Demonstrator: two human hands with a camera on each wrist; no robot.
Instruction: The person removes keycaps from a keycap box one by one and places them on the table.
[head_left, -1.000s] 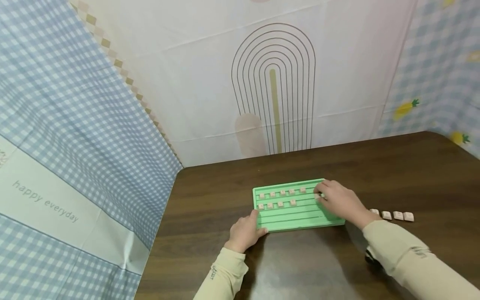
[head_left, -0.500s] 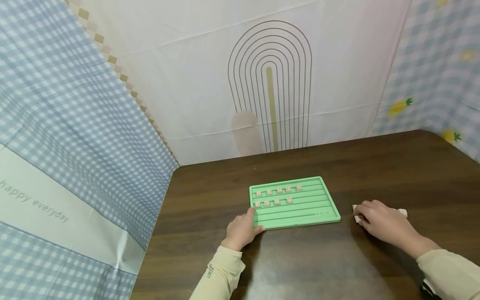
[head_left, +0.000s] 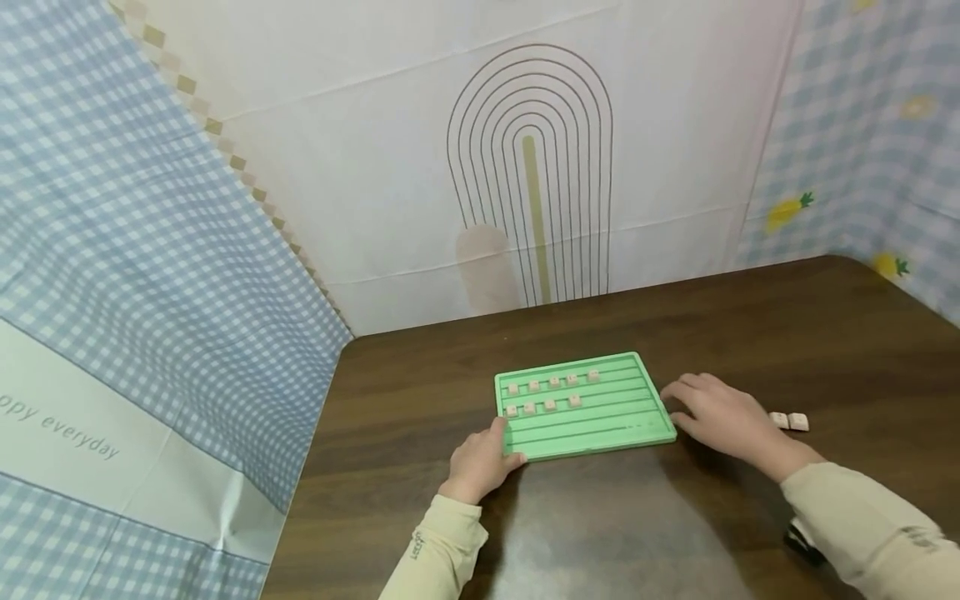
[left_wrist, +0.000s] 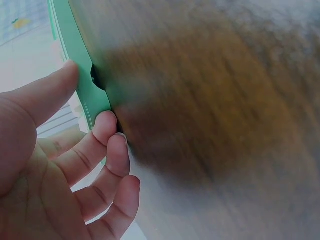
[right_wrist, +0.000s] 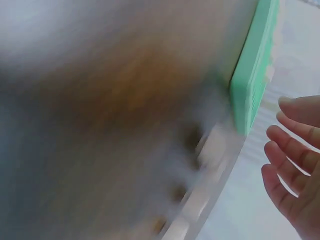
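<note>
A light green grooved board [head_left: 600,425] lies on the dark wooden table. Several small pale keycaps [head_left: 574,401] with dark marks stand in its two back rows, toward the left. At the front left corner my left hand [head_left: 477,467] grips the board, thumb along the front edge; the left wrist view has its fingertips [left_wrist: 105,125] against the green side. My right hand [head_left: 716,417] is just off the board's right edge, fingers loosely bent. In the right wrist view its thumb and fingers [right_wrist: 295,145] are spread beside the board's corner, with nothing visible between them.
To the right of the board, more keycaps [head_left: 798,422] lie in a row on the table [head_left: 420,383], partly hidden by my right hand. A patterned white cloth [head_left: 360,183] hangs behind the table, and a blue checked curtain [head_left: 187,275] hangs at the left.
My right hand moves from the board's back right to the loose keycaps on the table, then back left to the board's edge. A keycap at its fingertips on the board is gone from there.
</note>
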